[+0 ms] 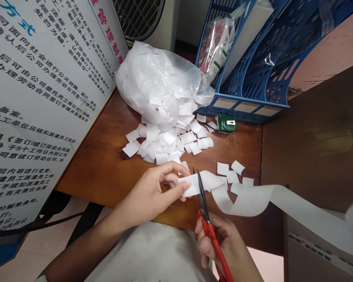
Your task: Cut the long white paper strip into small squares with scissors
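Between thumb and fingers, my left hand pinches the end of a long white paper strip. The strip runs off to the right and curls over the table's edge. My right hand grips red-handled scissors, their dark blades pointing up and slightly parted across the strip, just right of my left fingertips. Beyond my left hand lies a heap of small white paper squares. Several more paper squares are scattered to the right of the blades.
A clear plastic bag full of white paper stands behind the heap. A green tape measure sits before a blue file rack. A printed board borders the wooden table on the left; a brown panel rises on the right.
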Demonstrator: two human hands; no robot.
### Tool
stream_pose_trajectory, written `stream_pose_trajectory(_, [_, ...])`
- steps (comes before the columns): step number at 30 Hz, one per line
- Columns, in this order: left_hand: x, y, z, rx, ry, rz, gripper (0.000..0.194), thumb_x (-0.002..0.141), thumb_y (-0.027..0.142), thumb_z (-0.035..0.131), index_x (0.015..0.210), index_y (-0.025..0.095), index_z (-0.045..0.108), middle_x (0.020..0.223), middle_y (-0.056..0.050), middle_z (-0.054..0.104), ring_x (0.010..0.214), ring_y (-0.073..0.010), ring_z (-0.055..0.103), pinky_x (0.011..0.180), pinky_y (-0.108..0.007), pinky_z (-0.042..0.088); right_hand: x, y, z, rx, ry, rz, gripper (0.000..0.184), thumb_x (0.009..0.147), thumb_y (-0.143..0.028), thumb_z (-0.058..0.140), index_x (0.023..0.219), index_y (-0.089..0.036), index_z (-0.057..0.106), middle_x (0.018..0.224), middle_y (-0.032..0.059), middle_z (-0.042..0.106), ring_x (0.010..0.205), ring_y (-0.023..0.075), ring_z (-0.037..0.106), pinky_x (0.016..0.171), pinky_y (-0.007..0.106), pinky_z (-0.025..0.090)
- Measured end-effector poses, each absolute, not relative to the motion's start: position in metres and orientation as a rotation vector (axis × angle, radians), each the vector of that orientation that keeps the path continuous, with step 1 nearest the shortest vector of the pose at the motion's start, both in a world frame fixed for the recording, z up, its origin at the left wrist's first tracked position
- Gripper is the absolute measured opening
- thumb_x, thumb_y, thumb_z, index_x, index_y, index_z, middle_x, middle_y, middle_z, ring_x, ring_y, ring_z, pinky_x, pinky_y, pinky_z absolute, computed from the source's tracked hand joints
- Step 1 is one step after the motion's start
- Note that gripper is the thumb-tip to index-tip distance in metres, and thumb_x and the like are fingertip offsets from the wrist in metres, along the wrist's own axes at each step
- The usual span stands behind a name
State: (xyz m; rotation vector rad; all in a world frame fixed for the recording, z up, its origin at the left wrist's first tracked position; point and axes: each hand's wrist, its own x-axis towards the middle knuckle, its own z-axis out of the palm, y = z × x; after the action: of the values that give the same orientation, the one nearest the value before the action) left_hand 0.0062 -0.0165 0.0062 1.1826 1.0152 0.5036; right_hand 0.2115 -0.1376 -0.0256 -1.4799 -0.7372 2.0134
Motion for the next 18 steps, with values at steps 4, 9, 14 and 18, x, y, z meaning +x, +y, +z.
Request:
stream_pose_trajectory(4, [0.0064, -0.0160, 0.0046, 1.154, 1.006, 0.501, 0.016, 0.098, 0.035, 0.062, 0.107, 0.022, 0.061, 0.075, 0.000, 0.071, 0.074, -0.0161, 0.067, 0.072, -0.027, 0.050, 0.2113, -0.1375, -0.0258, -1.476, -0.721, 2.021, 0.056, 0.072, -0.067, 0.076, 0.082, -0.016, 0.056, 0.065, -0.0046, 0.044, 0.049, 0.0059, 0.039, 0.045, 0.022, 0.049])
stream_pose_trajectory(9, [0.0063, -0.0161, 0.0029, 1.141, 1.002, 0.483, 0.019, 0.098, 0.038, 0.062, 0.109, 0.022, 0.061, 0.075, -0.001, 0.071, 0.075, -0.0171, 0.068, 0.073, -0.027, 0.051, 0.2102, -0.1349, -0.0246, -1.506, -0.736, 2.023, 0.056, 0.074, -0.068, 0.075, 0.079, -0.016, 0.054, 0.062, -0.0054, 0.043, 0.046, 0.0057, 0.043, 0.042, 0.019, 0.046])
stream_pose_trajectory(14, [0.0065, -0.0151, 0.0030, 1.155, 1.004, 0.476, 0.019, 0.098, 0.038, 0.062, 0.108, 0.022, 0.061, 0.074, 0.000, 0.071, 0.076, -0.0169, 0.068, 0.075, -0.028, 0.050, 0.2116, -0.1363, -0.0259, -1.544, -0.739, 2.032, 0.054, 0.077, -0.065, 0.074, 0.078, -0.016, 0.052, 0.062, -0.0053, 0.045, 0.044, 0.0051, 0.043, 0.043, 0.019, 0.044])
stream_pose_trajectory(18, [0.0067, -0.0130, 0.0017, 1.121, 0.991, 0.457, 0.022, 0.097, 0.040, 0.062, 0.108, 0.020, 0.061, 0.074, -0.001, 0.072, 0.074, -0.0174, 0.068, 0.074, -0.028, 0.050, 0.2155, -0.1392, -0.0314, -1.565, -0.763, 2.039, 0.052, 0.078, -0.064, 0.073, 0.080, -0.016, 0.052, 0.058, -0.0061, 0.046, 0.041, 0.0063, 0.045, 0.042, 0.019, 0.041])
